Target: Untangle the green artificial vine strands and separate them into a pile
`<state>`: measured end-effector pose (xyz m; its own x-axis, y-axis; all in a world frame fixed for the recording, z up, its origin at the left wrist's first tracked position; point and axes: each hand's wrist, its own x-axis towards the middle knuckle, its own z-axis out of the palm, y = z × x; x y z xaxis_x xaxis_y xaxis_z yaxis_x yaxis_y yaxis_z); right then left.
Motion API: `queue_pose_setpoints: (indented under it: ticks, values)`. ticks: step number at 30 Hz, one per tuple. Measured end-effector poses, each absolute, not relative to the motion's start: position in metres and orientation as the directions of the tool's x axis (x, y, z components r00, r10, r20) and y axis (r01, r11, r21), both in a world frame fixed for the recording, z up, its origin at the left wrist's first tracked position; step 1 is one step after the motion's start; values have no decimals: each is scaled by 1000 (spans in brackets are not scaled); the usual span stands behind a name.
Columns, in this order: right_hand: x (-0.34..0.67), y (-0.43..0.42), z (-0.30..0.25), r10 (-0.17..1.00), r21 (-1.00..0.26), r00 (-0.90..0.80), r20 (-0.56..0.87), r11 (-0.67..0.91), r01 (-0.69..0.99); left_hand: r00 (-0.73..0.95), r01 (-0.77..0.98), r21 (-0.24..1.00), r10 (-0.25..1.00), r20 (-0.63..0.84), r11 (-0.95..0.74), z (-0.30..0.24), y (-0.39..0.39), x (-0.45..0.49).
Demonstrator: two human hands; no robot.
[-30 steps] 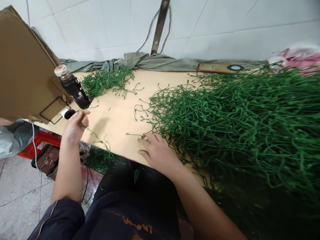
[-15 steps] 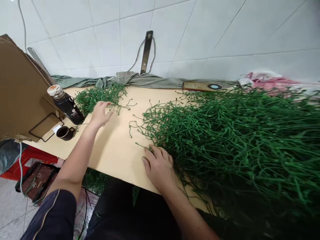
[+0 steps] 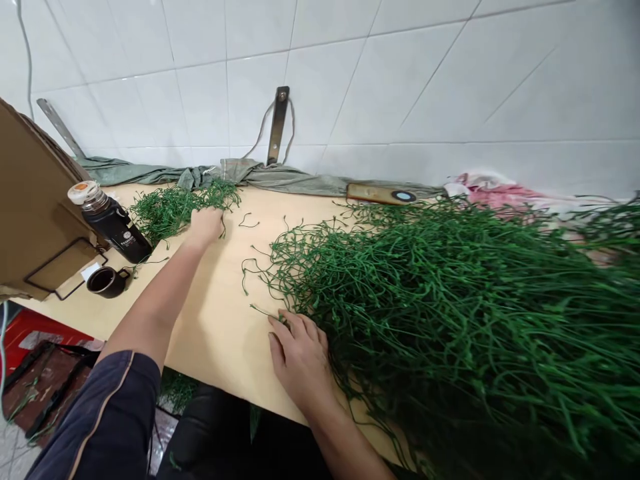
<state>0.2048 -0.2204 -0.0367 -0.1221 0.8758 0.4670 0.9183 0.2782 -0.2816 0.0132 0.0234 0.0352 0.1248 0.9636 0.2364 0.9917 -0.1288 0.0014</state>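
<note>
Long thin green stalks with small bud tips form a big pile (image 3: pixel 450 293) over the right of the table, and a smaller heap (image 3: pixel 165 210) lies at the back left. My left hand (image 3: pixel 206 227) is at the small heap's right edge, fingers curled down and closed around stalks; a stalk hangs beside the knuckles, and the fingertips are hidden. On the tabletop by the big pile's left edge rests my right hand (image 3: pixel 303 357), thumb apart and fingers extended. A single stalk (image 3: pixel 263 311) lies at its fingertips. One loose stalk (image 3: pixel 249 221) is right of my left hand.
A black thermos (image 3: pixel 117 227) and a dark mug (image 3: pixel 107 283) stand at the left beside a cardboard box (image 3: pixel 35 207). Along the wall run a rolled grey-green cloth (image 3: pixel 300 180), a phone-like slab (image 3: pixel 375 194) and a pink-white cloth (image 3: pixel 500 192). A metal bracket (image 3: pixel 278 127) is on the tiles.
My left hand has gone from open fingers above the table to curled fingers at the small heap's edge. My right hand keeps its place by the big pile. The view has shifted slightly.
</note>
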Motion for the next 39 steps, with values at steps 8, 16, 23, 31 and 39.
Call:
queue_pose_setpoints:
  ticks: [8, 16, 23, 31, 39]
  values:
    - [206, -219, -38, 879, -293, -130, 458, 287, 912, -49, 924, 330, 797, 602, -193, 154, 18, -9]
    - [203, -221, -41, 888, -261, -119, 445, 256, 931, 74, 809, 398, 747, 661, -432, 153, -54, 4]
    - [196, -232, -34, 865, -209, -104, 491, 233, 950, 193, 778, 490, 892, 409, -393, 23, -159, 23]
    - [187, -237, -10, 869, -326, -140, 474, 321, 889, 145, 706, 661, 966, 216, -254, -8, -210, 20]
    - [142, -201, -5, 942, -571, -206, 264, 324, 754, 5, 440, 886, 987, 162, -148, -19, -218, 23]
